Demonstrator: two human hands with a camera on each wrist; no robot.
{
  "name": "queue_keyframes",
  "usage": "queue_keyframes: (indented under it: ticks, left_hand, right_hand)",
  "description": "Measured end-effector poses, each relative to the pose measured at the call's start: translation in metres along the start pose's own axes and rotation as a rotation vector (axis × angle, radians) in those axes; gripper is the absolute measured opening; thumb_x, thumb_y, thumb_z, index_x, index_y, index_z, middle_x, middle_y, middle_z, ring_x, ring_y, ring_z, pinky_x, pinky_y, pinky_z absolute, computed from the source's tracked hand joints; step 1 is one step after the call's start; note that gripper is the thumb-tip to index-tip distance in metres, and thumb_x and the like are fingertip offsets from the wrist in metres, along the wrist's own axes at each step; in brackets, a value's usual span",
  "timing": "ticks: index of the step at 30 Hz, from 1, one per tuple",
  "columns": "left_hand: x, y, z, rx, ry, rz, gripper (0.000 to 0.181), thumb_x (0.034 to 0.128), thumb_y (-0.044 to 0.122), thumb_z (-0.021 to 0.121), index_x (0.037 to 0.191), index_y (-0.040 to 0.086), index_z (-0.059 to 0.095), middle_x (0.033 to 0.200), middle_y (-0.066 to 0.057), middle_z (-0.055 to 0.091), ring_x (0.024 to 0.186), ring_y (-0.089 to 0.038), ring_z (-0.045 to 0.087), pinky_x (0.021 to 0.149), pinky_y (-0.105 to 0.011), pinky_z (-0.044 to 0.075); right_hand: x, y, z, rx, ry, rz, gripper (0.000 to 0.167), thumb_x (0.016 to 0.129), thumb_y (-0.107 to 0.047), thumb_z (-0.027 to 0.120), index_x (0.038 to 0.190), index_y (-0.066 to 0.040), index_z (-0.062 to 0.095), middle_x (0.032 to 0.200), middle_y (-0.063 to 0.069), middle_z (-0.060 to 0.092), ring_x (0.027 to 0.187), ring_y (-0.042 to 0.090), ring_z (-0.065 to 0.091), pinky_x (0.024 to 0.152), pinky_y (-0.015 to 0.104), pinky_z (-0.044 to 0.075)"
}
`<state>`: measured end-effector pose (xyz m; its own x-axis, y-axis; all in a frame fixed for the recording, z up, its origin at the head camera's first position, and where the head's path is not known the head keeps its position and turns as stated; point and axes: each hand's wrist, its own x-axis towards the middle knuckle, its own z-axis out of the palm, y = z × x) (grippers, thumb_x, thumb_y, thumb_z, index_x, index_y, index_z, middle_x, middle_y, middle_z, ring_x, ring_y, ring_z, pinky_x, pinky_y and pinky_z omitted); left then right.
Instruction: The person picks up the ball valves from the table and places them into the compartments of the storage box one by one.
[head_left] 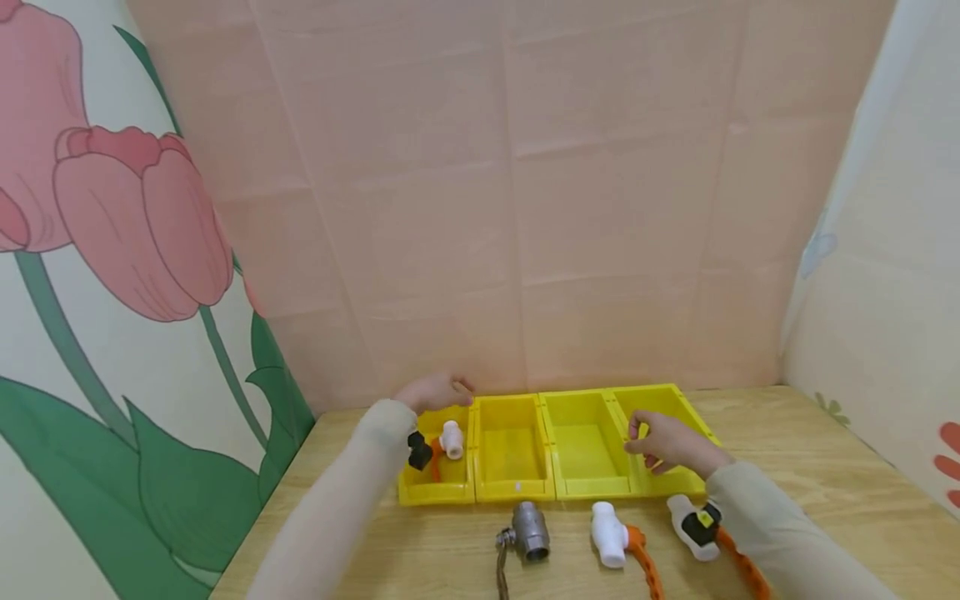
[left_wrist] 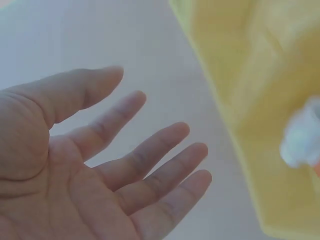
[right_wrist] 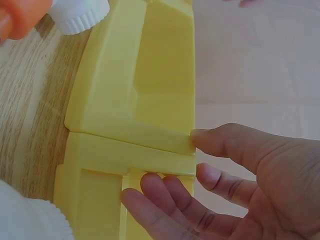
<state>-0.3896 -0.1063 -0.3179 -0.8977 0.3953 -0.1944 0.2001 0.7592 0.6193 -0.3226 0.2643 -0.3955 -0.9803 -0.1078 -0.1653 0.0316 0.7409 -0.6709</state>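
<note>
My left hand (head_left: 433, 392) is held over the back of the leftmost yellow bin (head_left: 437, 498), fingers spread and nothing in them, as the left wrist view (left_wrist: 125, 170) also shows. Inside that bin lies a white plastic valve (head_left: 452, 440) with an orange handle, beside a black part (head_left: 418, 450). My right hand (head_left: 667, 442) is over the right-hand bins, near the wall between the last two. In the right wrist view its thumb and loosely bent fingers (right_wrist: 170, 200) overlap the yellow rim (right_wrist: 165, 140); whether they touch it I cannot tell. It holds nothing loose.
In front of the bins, on the wooden table (head_left: 450, 558), lie a metal ball valve (head_left: 531, 532), a white valve (head_left: 608, 535) with an orange handle, and another white valve (head_left: 693, 527) with a black centre. A pink cloth (head_left: 517, 208) hangs behind.
</note>
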Motion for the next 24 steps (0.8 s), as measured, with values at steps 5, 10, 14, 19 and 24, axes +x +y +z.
queue_keyframes:
  ticks: [5,10,14,19,24]
  left_hand:
    - [-0.030,0.018,0.014,-0.040,0.028,0.156,0.023,0.0950,0.022,0.062,0.117,0.018,0.065,0.119,-0.011,0.064,0.111,-0.027,0.059,0.099,-0.049,0.044]
    - [-0.046,0.018,0.041,-0.147,0.040,0.205,0.016,0.0963,0.024,0.061,0.111,0.023,0.066,0.114,-0.005,0.064,0.077,-0.015,0.055,0.069,-0.037,0.049]
    - [-0.051,0.012,0.064,-0.317,0.023,0.224,0.014,0.0952,0.018,0.062,0.109,0.016,0.067,0.109,-0.005,0.065,0.068,-0.012,0.054,0.062,-0.028,0.047]
    - [-0.052,0.005,0.090,-0.543,-0.014,0.168,0.016,0.0937,0.013,0.063,0.108,0.008,0.066,0.106,-0.010,0.067,0.090,-0.019,0.066,0.086,-0.040,0.053]
    - [-0.046,-0.009,0.117,-0.675,0.009,0.066,0.017,0.0939,0.009,0.061,0.108,0.000,0.064,0.101,-0.015,0.070,0.080,-0.017,0.067,0.080,-0.041,0.056]
  right_hand:
    - [0.000,0.000,0.000,0.007,-0.003,-0.001,0.019,0.093,-0.014,0.064,0.097,-0.005,0.049,0.077,0.009,0.054,0.065,0.020,0.055,0.061,0.034,0.056]
    - [-0.001,0.000,0.000,0.008,0.001,-0.002,0.019,0.093,-0.014,0.064,0.097,-0.005,0.049,0.077,0.009,0.054,0.065,0.021,0.055,0.061,0.034,0.055]
    - [-0.002,0.000,0.000,0.017,0.001,-0.006,0.018,0.093,-0.014,0.064,0.097,-0.004,0.048,0.077,0.010,0.054,0.064,0.021,0.054,0.061,0.034,0.055]
    - [0.000,0.002,0.000,0.014,0.007,-0.005,0.018,0.093,-0.014,0.064,0.096,-0.005,0.048,0.077,0.010,0.054,0.065,0.021,0.054,0.060,0.033,0.055]
    - [0.001,0.004,0.001,0.009,0.010,-0.009,0.019,0.093,-0.015,0.065,0.096,-0.005,0.048,0.077,0.009,0.053,0.065,0.020,0.053,0.060,0.033,0.054]
